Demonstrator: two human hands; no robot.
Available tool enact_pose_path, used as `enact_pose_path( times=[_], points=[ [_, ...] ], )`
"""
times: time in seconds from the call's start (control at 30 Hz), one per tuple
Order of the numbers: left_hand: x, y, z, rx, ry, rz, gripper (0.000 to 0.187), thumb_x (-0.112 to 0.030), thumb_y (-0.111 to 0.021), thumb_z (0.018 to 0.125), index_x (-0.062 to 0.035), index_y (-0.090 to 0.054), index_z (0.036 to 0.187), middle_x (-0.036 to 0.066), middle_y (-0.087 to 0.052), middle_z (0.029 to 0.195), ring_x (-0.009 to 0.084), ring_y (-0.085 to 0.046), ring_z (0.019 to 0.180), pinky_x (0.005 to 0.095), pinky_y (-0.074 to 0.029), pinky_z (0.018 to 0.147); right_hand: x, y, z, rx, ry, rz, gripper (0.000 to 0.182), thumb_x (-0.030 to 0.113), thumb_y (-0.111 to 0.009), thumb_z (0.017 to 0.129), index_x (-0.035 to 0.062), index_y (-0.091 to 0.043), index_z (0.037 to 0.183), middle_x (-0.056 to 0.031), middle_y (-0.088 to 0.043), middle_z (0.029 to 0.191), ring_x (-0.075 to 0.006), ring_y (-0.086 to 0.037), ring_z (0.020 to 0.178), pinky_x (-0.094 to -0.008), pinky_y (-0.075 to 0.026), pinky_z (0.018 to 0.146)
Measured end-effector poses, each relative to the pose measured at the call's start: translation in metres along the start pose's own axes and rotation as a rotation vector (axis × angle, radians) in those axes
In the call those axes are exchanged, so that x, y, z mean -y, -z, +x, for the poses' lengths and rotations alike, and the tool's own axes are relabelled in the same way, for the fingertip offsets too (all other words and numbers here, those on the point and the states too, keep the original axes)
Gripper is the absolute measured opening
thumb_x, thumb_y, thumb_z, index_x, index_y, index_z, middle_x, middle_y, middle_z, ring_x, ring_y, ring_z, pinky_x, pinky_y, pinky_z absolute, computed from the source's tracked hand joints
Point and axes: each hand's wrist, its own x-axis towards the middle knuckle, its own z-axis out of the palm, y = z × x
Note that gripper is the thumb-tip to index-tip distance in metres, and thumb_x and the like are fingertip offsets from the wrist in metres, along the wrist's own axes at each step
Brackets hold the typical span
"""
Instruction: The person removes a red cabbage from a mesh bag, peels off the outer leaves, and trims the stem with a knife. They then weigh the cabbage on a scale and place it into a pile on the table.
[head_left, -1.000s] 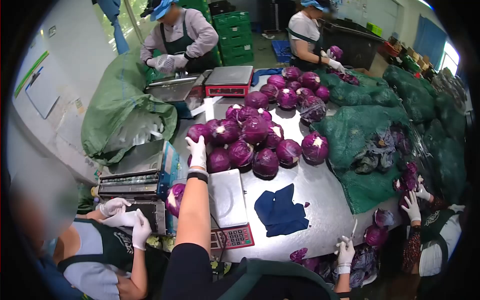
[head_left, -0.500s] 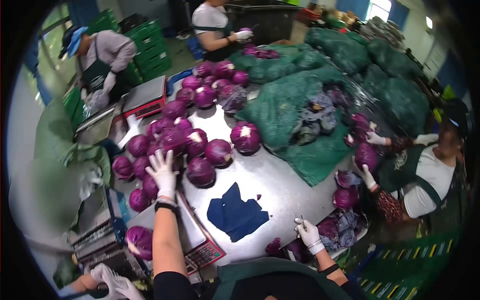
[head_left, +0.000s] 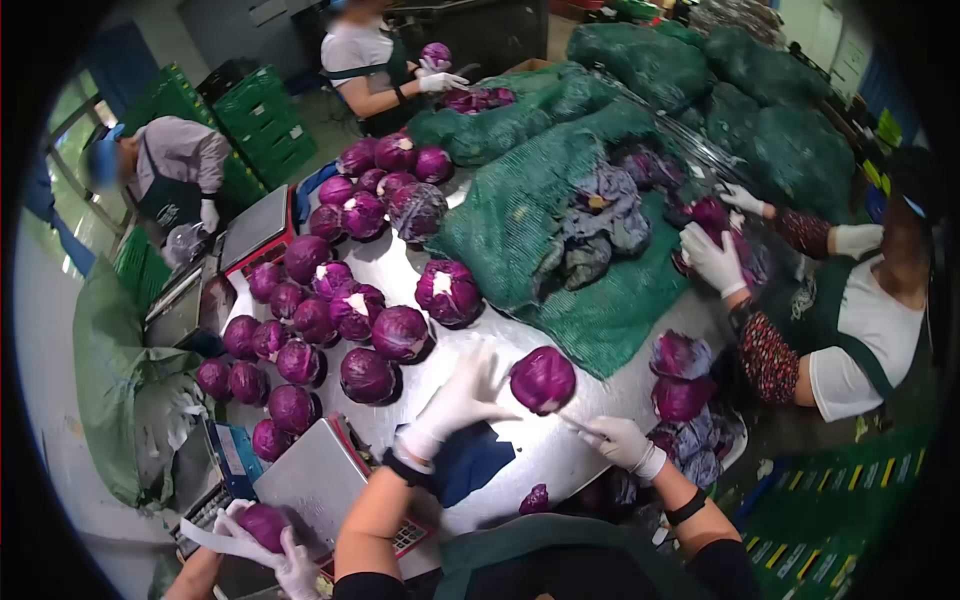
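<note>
My gloved left hand has its fingers spread, somewhat blurred, over the metal table beside a dark blue cloth. Just right of its fingertips is a red cabbage. My gloved right hand grips a knife, whose blade points left and reaches the underside of that cabbage in this view. More red cabbages lie in a loose group on the left half of the table, some with pale cut stem ends showing.
A green mesh sack with cabbages inside lies across the table. A scale stands at front left, another scale farther back. Co-workers stand left, behind and right; gloved hands at lower left hold a cabbage. Loose leaves lie at right.
My left hand has swung right from the cabbage group, and a cabbage now appears between my hands. My right hand has risen slightly. The cabbage by the front scale is now in a co-worker's hands.
</note>
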Motion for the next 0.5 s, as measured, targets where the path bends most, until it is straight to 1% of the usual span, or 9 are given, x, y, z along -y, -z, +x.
enact_pose_path(
  times=[0.03,0.1,0.17,0.27,0.33,0.37,0.4,0.43,0.5],
  points=[
    [-0.002,-0.026,0.001,0.018,0.005,0.019,0.114,-0.039,-0.086,0.053,-0.0033,-0.023,0.141,0.031,-0.026,0.14,0.0428,-0.027,0.132,0.0429,-0.029,0.107,-0.004,0.007,0.011,-0.032,0.004,0.04,0.027,0.011,-0.06,0.084,0.0054,-0.063,0.11,-0.0126,-0.065,0.09,-0.0272,-0.063,0.081,-0.0327,-0.05,0.072],
    [0.001,-0.051,-0.003,0.099,0.24,0.01,0.122,-0.043,-0.086,0.052,-0.0026,-0.016,0.143,0.035,-0.02,0.14,0.0467,-0.025,0.131,0.0446,-0.03,0.106,-0.029,0.01,0.027,-0.216,-0.131,0.213,0.023,0.01,-0.055,0.09,0.0029,-0.063,0.111,-0.0037,-0.066,0.084,-0.0074,-0.06,0.068,-0.0222,-0.05,0.064],
    [0.013,-0.052,-0.008,0.022,0.307,-0.069,0.116,-0.038,-0.087,0.055,-0.001,-0.018,0.141,0.03,-0.031,0.137,0.0395,-0.036,0.128,0.0419,-0.035,0.103,-0.04,0.028,0.039,-0.221,-0.291,0.52,0.028,0.009,-0.051,0.092,0.0023,-0.058,0.118,-0.0042,-0.064,0.084,-0.0067,-0.057,0.064,-0.0193,-0.049,0.062],
    [0.022,-0.06,-0.02,-0.262,0.561,-0.897,0.087,-0.018,-0.082,0.065,-0.002,-0.03,0.133,0.012,-0.05,0.12,0.0194,-0.05,0.111,0.0322,-0.043,0.095,-0.052,0.049,0.066,-0.288,-0.35,0.767,0.031,0.009,-0.051,0.091,0.0033,-0.055,0.121,-0.0041,-0.062,0.085,-0.006,-0.052,0.057,-0.0183,-0.045,0.055],
    [0.006,-0.03,-0.023,-0.264,0.643,-1.203,0.076,-0.016,-0.074,0.072,-0.0028,-0.031,0.134,0.011,-0.048,0.122,0.0206,-0.05,0.111,0.0329,-0.043,0.095,-0.061,0.069,0.098,-0.424,-0.387,0.686,0.031,0.008,-0.051,0.09,0.0071,-0.057,0.12,-0.0008,-0.059,0.084,-0.0041,-0.046,0.05,-0.0177,-0.038,0.044],
    [-0.008,-0.011,-0.021,-0.411,0.454,-1.073,0.077,-0.021,-0.072,0.073,-0.0038,-0.03,0.135,0.01,-0.047,0.122,0.0215,-0.049,0.112,0.0342,-0.041,0.097,-0.067,0.078,0.117,-0.498,-0.403,0.676,0.033,0.009,-0.053,0.089,0.0077,-0.056,0.121,-0.0006,-0.059,0.083,-0.0045,-0.045,0.048,-0.0178,-0.036,0.042],
    [0.01,0.001,-0.028,-0.49,0.366,-0.721,0.081,-0.025,-0.064,0.074,-0.0071,-0.023,0.141,0.011,-0.042,0.127,0.0216,-0.049,0.11,0.0317,-0.049,0.084,-0.083,0.084,0.137,-0.541,-0.38,0.692,0.036,0.009,-0.056,0.086,0.0084,-0.054,0.122,-0.0008,-0.057,0.084,-0.0043,-0.046,0.049,-0.0182,-0.037,0.042],
    [0.035,0.021,-0.039,-0.5,0.499,-0.68,0.083,-0.027,-0.062,0.073,-0.0076,-0.02,0.142,0.012,-0.039,0.128,0.0224,-0.049,0.11,0.0329,-0.049,0.083,-0.098,0.088,0.157,-0.582,-0.338,0.7,0.043,0.008,-0.06,0.083,0.0081,-0.051,0.126,-0.0046,-0.059,0.096,-0.0055,-0.048,0.051,-0.0193,-0.04,0.043],
    [0.028,0.076,-0.041,-0.688,0.398,-0.616,0.088,-0.03,-0.067,0.075,-0.0086,-0.018,0.143,0.011,-0.04,0.126,0.0217,-0.05,0.107,0.0318,-0.05,0.078,-0.09,0.099,0.196,-0.691,-0.334,0.464,0.072,0.014,-0.073,0.074,0.0042,-0.039,0.136,-0.0147,-0.054,0.122,-0.0111,-0.056,0.063,-0.0226,-0.047,0.05]
  ],
)
